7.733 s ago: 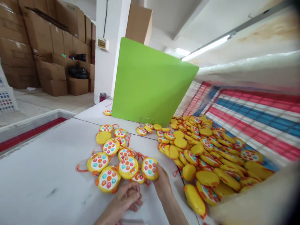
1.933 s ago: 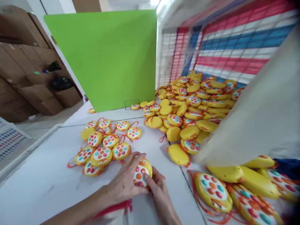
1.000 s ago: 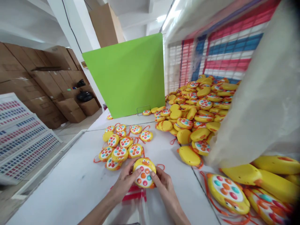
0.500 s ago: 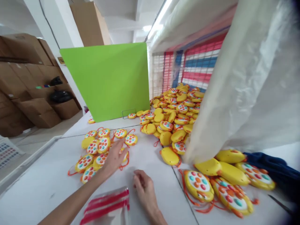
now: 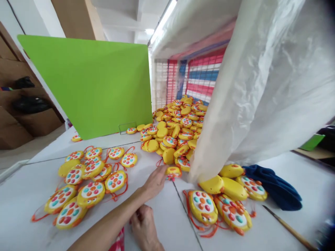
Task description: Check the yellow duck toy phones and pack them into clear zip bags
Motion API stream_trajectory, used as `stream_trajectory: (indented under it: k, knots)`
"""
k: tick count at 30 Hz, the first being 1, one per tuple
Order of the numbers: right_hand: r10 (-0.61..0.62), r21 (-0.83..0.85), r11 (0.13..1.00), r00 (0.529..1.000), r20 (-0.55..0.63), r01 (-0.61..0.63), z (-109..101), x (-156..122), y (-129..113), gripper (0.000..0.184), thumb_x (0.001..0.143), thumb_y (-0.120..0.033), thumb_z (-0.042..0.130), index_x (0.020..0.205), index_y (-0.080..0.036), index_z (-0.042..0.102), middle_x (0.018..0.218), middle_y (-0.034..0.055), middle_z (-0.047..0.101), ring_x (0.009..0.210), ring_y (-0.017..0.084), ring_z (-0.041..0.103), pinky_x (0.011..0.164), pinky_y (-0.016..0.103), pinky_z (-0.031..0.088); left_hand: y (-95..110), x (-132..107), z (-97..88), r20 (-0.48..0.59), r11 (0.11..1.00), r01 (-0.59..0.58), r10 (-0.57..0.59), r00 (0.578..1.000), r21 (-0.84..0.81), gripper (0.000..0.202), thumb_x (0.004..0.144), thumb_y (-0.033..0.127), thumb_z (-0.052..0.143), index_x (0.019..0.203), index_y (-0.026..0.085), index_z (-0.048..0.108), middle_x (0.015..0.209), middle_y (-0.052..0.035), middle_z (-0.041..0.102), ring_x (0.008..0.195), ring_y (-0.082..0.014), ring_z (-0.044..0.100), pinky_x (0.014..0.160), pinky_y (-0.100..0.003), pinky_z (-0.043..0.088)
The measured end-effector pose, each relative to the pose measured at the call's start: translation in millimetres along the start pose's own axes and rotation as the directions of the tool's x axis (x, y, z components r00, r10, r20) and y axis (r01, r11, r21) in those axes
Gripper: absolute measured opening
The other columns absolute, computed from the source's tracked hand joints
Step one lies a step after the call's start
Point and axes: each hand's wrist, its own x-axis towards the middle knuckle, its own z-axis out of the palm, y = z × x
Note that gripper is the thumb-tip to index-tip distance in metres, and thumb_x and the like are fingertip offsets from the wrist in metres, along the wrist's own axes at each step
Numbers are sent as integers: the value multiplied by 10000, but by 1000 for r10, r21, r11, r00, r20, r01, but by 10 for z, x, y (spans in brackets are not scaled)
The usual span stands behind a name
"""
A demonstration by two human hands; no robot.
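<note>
My left hand (image 5: 155,181) reaches across to the right, its fingers closed on the near-left edge of a yellow button toy (image 5: 173,172), which is tilted up at the front of a big pile. Below that forearm, my right hand (image 5: 144,225) rests on the table with curled fingers; whatever they may hold is hidden. A clear bag with red stripes (image 5: 118,242) is mostly covered by my left arm. To the left lies a group of yellow toys (image 5: 91,194) with coloured buttons and orange cords, mostly face up.
The toy pile (image 5: 170,141) spills from a plastic-draped mesh enclosure (image 5: 235,87). A green board (image 5: 91,87) stands behind the table. At right lie several more toys (image 5: 203,207), a dark blue cloth (image 5: 273,188) and a thin wooden-handled tool (image 5: 290,228).
My left hand has moved from the left group of toys over to the pile and taken hold of a toy there. The view has turned to the right.
</note>
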Motion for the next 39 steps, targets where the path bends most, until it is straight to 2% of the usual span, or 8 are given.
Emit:
stream_trajectory:
  k: [7,10,13,18,24,30,35,39]
  knots:
    - [192,342,922,981,-2,-180,-178,150,-80,370,768,-490,526,849,-135,593,622,-5,533,471,82,461,434,189,360,12,-711,-795,-286,855,208,-374,882,-476,298,783,380,523,990,166,532,940,-79,637,801,-198,621,603,-292,514]
    - [317,506,816,948,13,-280,-236,162,-127,431,737,-544,594,902,-148,625,764,34,595,584,97,536,459,170,384,103,-1060,-966,-301,751,259,-519,800,-607,308,698,356,651,929,165,583,871,-68,660,719,-177,627,551,-258,499]
    - [302,477,810,940,161,-342,-246,129,-198,464,727,-556,613,962,-157,644,804,53,634,655,123,567,478,172,409,140,-1290,-980,-238,641,343,-645,726,-687,403,654,301,722,1015,168,604,981,-84,663,808,-198,635,630,-282,526]
    - [258,424,808,893,369,-409,-232,73,-244,428,674,-465,711,927,-124,663,724,52,658,584,122,574,498,194,425,122,-1380,-910,-187,694,400,-607,773,-598,425,691,350,705,1060,159,616,1056,-98,655,934,-238,620,716,-285,531]
    - [269,479,792,921,282,-378,-249,88,-209,367,705,-444,691,899,-135,652,758,57,670,611,143,595,514,214,450,227,-1409,-813,-171,682,328,-555,814,-653,462,775,450,592,1172,216,549,1222,-90,569,1077,-246,560,789,-309,524]
    - [175,390,886,960,218,-250,-263,65,-214,334,743,-440,652,879,-135,648,803,64,674,707,187,604,619,272,478,228,-1486,-653,-168,843,320,-423,890,-432,758,672,308,707,1319,152,343,1251,-125,530,1079,-254,542,883,-326,473]
    - [144,399,889,965,219,-223,-253,50,-185,318,762,-430,636,906,-147,654,829,57,682,740,196,615,681,289,479,255,-1447,-518,-295,881,428,-472,831,-204,754,654,146,639,1322,173,291,1092,-85,613,897,-211,605,770,-289,497]
    - [152,432,862,949,276,-264,-227,50,-176,355,784,-462,598,961,-157,644,845,62,684,722,202,623,665,312,490,244,-1442,-575,-285,895,375,-435,854,-242,756,649,172,677,1311,191,312,1108,-86,605,915,-220,603,784,-295,497]
